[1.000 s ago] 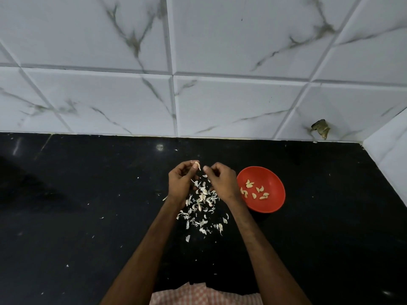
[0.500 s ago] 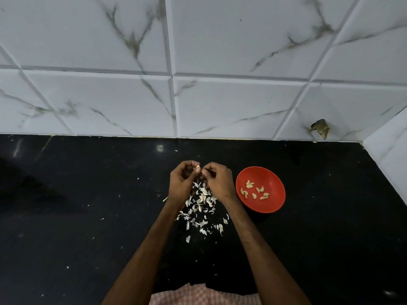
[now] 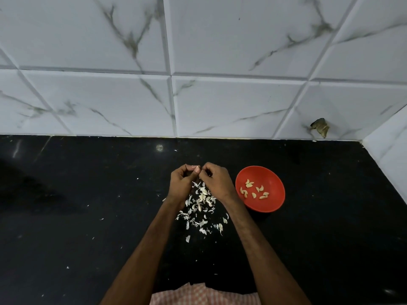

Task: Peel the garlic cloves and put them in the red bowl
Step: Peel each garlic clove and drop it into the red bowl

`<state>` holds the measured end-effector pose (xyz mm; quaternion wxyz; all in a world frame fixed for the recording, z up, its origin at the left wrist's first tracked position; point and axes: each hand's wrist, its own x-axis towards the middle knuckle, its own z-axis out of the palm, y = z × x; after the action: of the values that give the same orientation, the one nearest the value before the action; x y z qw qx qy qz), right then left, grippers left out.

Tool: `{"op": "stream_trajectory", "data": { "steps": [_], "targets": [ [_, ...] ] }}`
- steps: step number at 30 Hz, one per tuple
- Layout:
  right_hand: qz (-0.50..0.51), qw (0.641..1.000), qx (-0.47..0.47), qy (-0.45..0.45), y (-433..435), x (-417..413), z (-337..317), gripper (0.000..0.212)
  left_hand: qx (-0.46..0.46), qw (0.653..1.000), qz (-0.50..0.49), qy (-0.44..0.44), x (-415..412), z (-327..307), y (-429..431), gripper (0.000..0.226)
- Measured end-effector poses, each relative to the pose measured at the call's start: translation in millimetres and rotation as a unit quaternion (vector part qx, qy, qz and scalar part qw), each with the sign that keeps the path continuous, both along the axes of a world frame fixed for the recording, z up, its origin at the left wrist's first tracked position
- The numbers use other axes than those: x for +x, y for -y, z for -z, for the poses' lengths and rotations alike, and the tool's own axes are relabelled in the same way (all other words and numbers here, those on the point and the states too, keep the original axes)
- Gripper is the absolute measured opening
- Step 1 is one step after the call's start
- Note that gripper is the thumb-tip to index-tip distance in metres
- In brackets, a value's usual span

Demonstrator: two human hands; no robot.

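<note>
Stood at a glossy black counter [image 3: 88,205] backed by a wall of white tiles [image 3: 220,106] veined in grey. Saw only stray white flecks on the left stretch of that counter.

Held the left grip [image 3: 181,183] just left of centre and raised above the counter. Curled its fingers inward and pinched a small garlic clove [image 3: 194,167] at the far end, thumb tip against it. Could make out only a sliver of that clove, pale and whitish, too small to tell how much skin clung to it.

Looked down, between and below the two wrists, on a loose heap of garlic skins [image 3: 201,201]: thin, white, curled flakes lying on the counter and thinning out toward the near side.

Met the left grip with the right grip [image 3: 217,181], fingertips touching at the far end. Curled those fingers too, nipping the same clove from the right.

Found the red bowl [image 3: 271,201] just right of the right wrist, upright on the counter, round and plain. Saw inside it a handful of peeled cloves [image 3: 253,189], small, cream-yellow and crescent-shaped, lying apart on the bowl's floor.

Noticed farther right, low on the tiles near the corner, a small dark brownish lump [image 3: 320,127]; could not tell what it was. Glimpsed a strip of pale checked cloth [image 3: 198,296] at the near edge, between the forearms.
</note>
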<state>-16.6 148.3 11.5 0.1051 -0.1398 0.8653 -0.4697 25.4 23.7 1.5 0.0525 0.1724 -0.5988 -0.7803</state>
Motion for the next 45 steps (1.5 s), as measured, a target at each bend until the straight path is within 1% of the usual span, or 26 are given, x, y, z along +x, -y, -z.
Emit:
{"op": "stream_trajectory", "data": {
  "steps": [3, 4, 5, 7, 8, 9, 11, 13, 15, 17, 19, 20, 21, 23, 25, 26, 29, 31, 32, 35, 38, 40, 42, 45],
  "targets": [
    [0.005, 0.997, 0.054, -0.053, 2, 2, -1, 0.022, 0.036, 0.999, 0.001, 0.04, 0, -4, -1, 0.009],
    [0.003, 0.997, 0.052, -0.062, 1, 2, -2, 0.021, 0.06, 0.997, 0.011, 0.051, 1, -6, 0, 0.011],
    [-0.001, 0.998, 0.027, -0.055, 0, 1, -2, 0.019, 0.093, 0.994, 0.026, 0.058, 0, -7, 3, 0.013],
    [-0.012, 0.998, -0.066, -0.021, -3, 0, -2, 0.015, 0.143, 0.986, 0.057, 0.062, 0, -6, 9, 0.014],
    [-0.016, 0.995, -0.1, -0.008, -5, 0, 0, 0.014, 0.146, 0.985, 0.069, 0.063, 0, -5, 12, 0.014],
    [-0.02, 0.994, -0.111, -0.002, -6, 1, 1, 0.014, 0.136, 0.985, 0.077, 0.068, 0, -4, 14, 0.013],
    [-0.025, 0.997, -0.068, -0.016, -6, 3, 4, 0.013, 0.092, 0.99, 0.076, 0.079, 0, -3, 13, 0.011],
    [-0.021, 0.997, 0.031, -0.061, -6, 3, 7, 0.015, 0.047, 0.994, 0.041, 0.085, -1, -3, 6, 0.01],
    [-0.019, 0.986, 0.112, -0.124, -5, 2, 5, 0.019, 0.019, 0.997, -0.001, 0.079, -3, -3, -1, 0.011],
    [-0.023, 0.972, 0.145, -0.184, 0, 6, -2, 0.017, 0.0, 0.998, -0.029, 0.063, -5, -1, -4, 0.012],
    [-0.027, 0.962, 0.147, -0.229, 7, 14, -6, 0.01, 0.007, 0.998, -0.043, 0.053, -5, 0, -6, 0.014],
    [-0.024, 0.963, 0.14, -0.23, 11, 15, -5, 0.008, 0.031, 0.997, -0.04, 0.053, -5, 0, -5, 0.013],
    [-0.01, 0.97, 0.12, -0.209, 11, 14, -6, 0.009, 0.066, 0.996, -0.033, 0.054, -4, -1, -4, 0.01],
    [0.046, 0.99, 0.043, -0.128, 1, 2, -8, 0.011, 0.114, 0.992, -0.025, 0.054, -2, -3, -1, 0.007],
    [0.095, 0.992, -0.034, -0.074, -16, -10, -8, 0.01, 0.097, 0.994, -0.029, 0.052, -3, -3, 5, 0.01],
    [0.101, 0.992, -0.045, -0.065, -20, -12, -7, 0.01, 0.077, 0.995, -0.029, 0.047, -2, -2, 8, 0.012],
    [0.089, 0.994, -0.042, -0.053, -16, -4, -5, 0.011, 0.037, 0.999, -0.014, 0.032, -2, 1, 6, 0.019],
    [0.069, 0.994, -0.06, -0.059, -12, -2, -5, 0.005, 0.014, 1.0, -0.007, 0.021, -1, 1, 2, 0.02],
    [0.056, 0.994, -0.067, -0.059, -10, -2, -6, 0.005, 0.009, 1.0, -0.009, 0.014, 0, 0, 0, 0.02],
    [0.026, 0.995, -0.082, -0.054, -8, -3, -9, 0.012, 0.011, 0.999, -0.043, -0.005, -2, -1, 1, 0.017],
    [0.017, 0.994, -0.098, -0.037, -4, -1, -11, 0.012, 0.017, 0.998, -0.054, -0.013, -2, -2, 3, 0.003],
    [0.008, 0.994, -0.108, -0.028, -3, -1, -11, 0.013, 0.029, 0.998, -0.049, -0.014, -1, -3, 3, 0.01],
    [0.01, 0.994, -0.105, -0.033, -3, -2, -9, 0.009, 0.025, 0.999, -0.034, -0.013, -1, -4, 4, 0.008],
    [0.049, 0.993, -0.081, -0.067, -3, -2, -5, 0.004, -0.008, 1.0, -0.019, -0.02, -3, -5, 3, 0.01]
  ]
}}
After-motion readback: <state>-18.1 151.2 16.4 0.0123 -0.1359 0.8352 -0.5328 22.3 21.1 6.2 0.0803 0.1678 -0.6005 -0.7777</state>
